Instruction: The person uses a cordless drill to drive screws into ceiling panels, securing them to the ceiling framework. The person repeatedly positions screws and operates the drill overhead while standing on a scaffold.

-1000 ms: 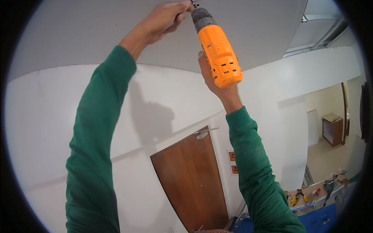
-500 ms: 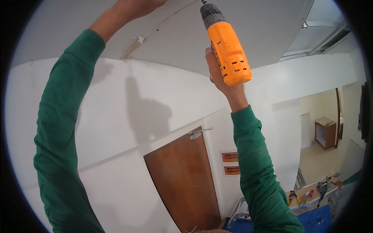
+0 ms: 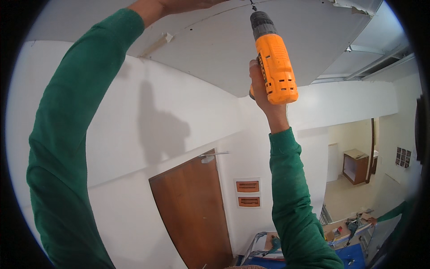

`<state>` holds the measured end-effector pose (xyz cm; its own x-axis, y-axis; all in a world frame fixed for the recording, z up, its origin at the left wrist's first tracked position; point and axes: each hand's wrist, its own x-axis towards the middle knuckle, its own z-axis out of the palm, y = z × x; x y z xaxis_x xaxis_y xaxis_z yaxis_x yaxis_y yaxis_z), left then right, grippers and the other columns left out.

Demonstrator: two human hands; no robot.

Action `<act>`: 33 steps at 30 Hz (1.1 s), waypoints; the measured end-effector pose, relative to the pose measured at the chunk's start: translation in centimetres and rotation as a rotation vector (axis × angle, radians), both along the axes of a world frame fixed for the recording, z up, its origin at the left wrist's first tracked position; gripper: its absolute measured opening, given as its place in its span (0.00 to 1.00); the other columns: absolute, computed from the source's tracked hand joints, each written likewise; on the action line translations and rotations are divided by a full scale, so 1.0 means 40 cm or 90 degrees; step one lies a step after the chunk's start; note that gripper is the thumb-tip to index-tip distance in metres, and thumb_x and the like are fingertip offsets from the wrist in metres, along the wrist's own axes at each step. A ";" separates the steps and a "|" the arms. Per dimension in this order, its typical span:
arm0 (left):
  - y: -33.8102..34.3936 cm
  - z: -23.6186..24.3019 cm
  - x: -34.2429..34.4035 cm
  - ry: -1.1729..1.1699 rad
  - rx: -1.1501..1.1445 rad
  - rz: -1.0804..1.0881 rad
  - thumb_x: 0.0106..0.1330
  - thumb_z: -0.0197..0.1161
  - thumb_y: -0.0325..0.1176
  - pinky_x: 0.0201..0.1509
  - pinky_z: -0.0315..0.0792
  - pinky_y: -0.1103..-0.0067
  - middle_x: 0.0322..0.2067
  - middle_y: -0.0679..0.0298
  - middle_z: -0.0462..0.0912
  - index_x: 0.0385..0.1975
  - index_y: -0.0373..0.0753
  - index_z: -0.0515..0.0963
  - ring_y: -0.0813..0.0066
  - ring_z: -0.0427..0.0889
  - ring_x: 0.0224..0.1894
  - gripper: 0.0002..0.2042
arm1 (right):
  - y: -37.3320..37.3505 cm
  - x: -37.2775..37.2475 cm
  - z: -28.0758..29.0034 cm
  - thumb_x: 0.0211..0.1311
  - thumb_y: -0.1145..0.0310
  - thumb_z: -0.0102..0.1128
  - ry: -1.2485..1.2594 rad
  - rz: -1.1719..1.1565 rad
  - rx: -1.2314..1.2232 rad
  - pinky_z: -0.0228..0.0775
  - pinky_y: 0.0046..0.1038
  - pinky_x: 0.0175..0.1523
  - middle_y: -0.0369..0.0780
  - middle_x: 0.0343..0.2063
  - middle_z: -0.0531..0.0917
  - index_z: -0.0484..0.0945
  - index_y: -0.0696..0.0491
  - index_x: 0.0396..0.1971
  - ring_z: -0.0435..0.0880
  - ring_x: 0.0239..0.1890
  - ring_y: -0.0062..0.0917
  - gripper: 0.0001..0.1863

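Note:
My right hand (image 3: 264,92) is wrapped round the grip of an orange and black cordless drill (image 3: 277,67), which points up at the ceiling panel (image 3: 215,49). In its black chuck is a bit (image 3: 253,6), whose far end reaches the picture's top edge, close to a seam in the panel. My left hand (image 3: 183,4) is raised against the ceiling, reaching right toward the bit. The top edge cuts off its fingers, so whatever they hold is hidden. A pale, torn-looking strip (image 3: 156,45) marks the panel left of the drill.
Below is a brown wooden door (image 3: 192,206) beside two framed orange-brown panels (image 3: 247,193). Bare metal framing (image 3: 376,58) shows at the ceiling's right. Lower right, another person's hand (image 3: 371,220) rests by a work platform with tools (image 3: 351,226). A wooden cabinet (image 3: 356,167) stands beyond.
The view has turned right. My left hand has moved right, closer to the bit, while the drill stays pointed up in my right hand. The other person's arm now shows more fully.

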<state>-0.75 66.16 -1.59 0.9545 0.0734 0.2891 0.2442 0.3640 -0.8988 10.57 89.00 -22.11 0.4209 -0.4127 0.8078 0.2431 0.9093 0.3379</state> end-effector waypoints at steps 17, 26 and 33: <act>0.041 0.055 -0.034 0.260 0.109 0.010 0.81 0.58 0.48 0.22 0.70 0.75 0.19 0.68 0.75 0.33 0.48 0.76 0.75 0.72 0.18 0.14 | 0.001 0.018 0.003 0.67 0.66 0.71 -0.030 -0.016 -0.038 0.77 0.32 0.40 0.34 0.29 0.84 0.80 0.51 0.40 0.83 0.29 0.25 0.09; 0.048 0.049 -0.038 0.270 0.146 0.025 0.80 0.60 0.46 0.22 0.71 0.75 0.20 0.68 0.77 0.33 0.48 0.78 0.75 0.76 0.19 0.13 | 0.013 0.013 0.001 0.68 0.64 0.70 -0.018 -0.033 -0.063 0.76 0.34 0.47 0.33 0.33 0.84 0.80 0.50 0.42 0.84 0.36 0.24 0.10; 0.050 0.045 -0.038 0.266 0.148 0.025 0.79 0.61 0.44 0.23 0.74 0.77 0.22 0.69 0.79 0.35 0.47 0.79 0.76 0.78 0.21 0.11 | 0.026 0.017 -0.003 0.67 0.65 0.71 -0.022 -0.067 -0.083 0.74 0.39 0.53 0.34 0.37 0.85 0.80 0.49 0.45 0.84 0.40 0.29 0.11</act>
<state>-2.28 68.16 0.22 0.9902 0.0911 -0.1063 -0.1393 0.5693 -0.8102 11.25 90.03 -22.23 0.3523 -0.3434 0.8706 0.3294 0.9162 0.2281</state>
